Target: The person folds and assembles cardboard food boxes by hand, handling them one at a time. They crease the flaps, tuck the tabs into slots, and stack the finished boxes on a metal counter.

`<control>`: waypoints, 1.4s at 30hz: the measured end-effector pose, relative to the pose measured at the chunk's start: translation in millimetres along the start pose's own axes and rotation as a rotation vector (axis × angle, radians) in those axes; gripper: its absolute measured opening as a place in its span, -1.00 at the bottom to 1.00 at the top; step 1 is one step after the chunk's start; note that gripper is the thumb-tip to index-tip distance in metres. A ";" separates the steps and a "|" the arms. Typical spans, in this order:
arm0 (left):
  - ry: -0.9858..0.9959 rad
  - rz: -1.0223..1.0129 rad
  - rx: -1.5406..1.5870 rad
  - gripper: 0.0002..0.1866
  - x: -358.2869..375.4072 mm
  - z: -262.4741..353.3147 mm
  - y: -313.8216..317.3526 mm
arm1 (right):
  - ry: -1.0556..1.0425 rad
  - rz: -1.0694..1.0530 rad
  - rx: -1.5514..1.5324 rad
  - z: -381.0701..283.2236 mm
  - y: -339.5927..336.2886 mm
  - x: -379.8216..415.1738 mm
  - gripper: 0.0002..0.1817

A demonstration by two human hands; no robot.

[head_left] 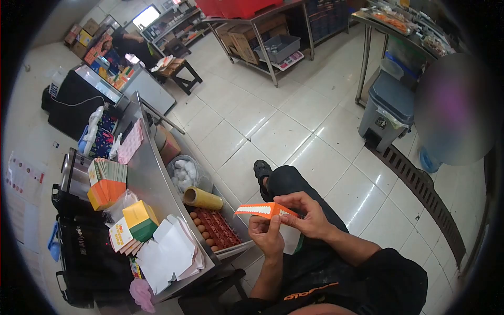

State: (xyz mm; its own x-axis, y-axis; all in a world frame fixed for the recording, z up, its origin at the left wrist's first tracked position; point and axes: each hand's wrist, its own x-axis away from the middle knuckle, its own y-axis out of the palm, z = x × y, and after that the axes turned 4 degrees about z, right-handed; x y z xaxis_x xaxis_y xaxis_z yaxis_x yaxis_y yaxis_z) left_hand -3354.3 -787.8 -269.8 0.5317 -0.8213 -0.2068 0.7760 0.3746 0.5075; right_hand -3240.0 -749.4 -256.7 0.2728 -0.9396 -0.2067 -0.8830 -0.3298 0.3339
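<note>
The orange paper box blank (265, 210) is held flat in the air over the person's lap, clear of the tabletop (152, 181), with its white serrated edge facing up and left. The left hand (268, 235) supports it from below, fingers closed on the lower edge. The right hand (307, 212) comes over from the right, thumb and fingers pinched on the near end of the blank. This two-handed grip keeps the thin card taut and level, as suits creasing or opening a flat carton; that is a judgement from the grip alone.

The person sits with one leg crossed, a dark shoe (261, 170) showing just beyond the blank, so the lap serves as the work zone.

To the left, within arm's reach, the steel tabletop carries stock. A stack of orange and white flat blanks (106, 185) stands on edge toward the far side. A yellow and green carton (140, 219) sits nearer, beside loose white paper sheets (167, 252). The upright stacking appears to allow single pieces to be drawn off easily.

Below the tabletop's edge a red tray of brown eggs (216, 229) lies on a lower shelf, with a roll of yellowish film (202, 198) just beyond it and a clear bag of white items (184, 173) farther off.

A grey pedal bin (391, 107) stands well apart across the tiled floor (273, 131).
</note>
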 end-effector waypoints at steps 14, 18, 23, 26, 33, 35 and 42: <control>0.467 0.102 -0.635 -0.44 -21.4 -11.8 -2.4 | -0.051 0.017 0.567 4.1 -4.7 -6.4 -0.76; 0.508 -0.330 -1.057 -0.63 -33.2 20.9 -5.2 | -0.117 -0.051 0.648 -4.3 -12.1 -10.6 -0.80; 0.183 -0.454 -0.925 -0.86 -38.7 24.4 -22.9 | 0.006 -0.137 0.749 -10.3 -17.2 -3.8 -0.82; 0.211 -0.347 -0.819 -0.93 -40.0 24.3 -30.3 | 0.091 -0.310 0.869 -26.7 -15.2 -6.8 -0.81; -0.085 -0.382 -0.765 -0.88 -45.2 30.7 -40.9 | 0.249 -0.639 0.981 -25.0 -42.5 -14.4 -0.74; -0.223 -0.607 -0.876 -0.80 -52.8 46.8 -43.3 | 0.304 -0.745 0.885 -30.0 -46.6 -18.0 -0.70; -0.354 -0.412 -0.651 -0.74 -60.4 32.2 -87.2 | 0.367 -0.179 -0.069 -7.4 -88.3 -33.5 -0.63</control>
State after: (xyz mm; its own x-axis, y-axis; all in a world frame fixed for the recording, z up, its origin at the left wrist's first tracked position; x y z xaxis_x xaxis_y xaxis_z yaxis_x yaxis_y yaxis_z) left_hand -3465.0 -784.8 -274.5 0.1103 -0.9921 0.0594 0.9826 0.0998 -0.1563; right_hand -3168.3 -689.5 -272.5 0.5485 -0.8332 0.0706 -0.7853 -0.4842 0.3859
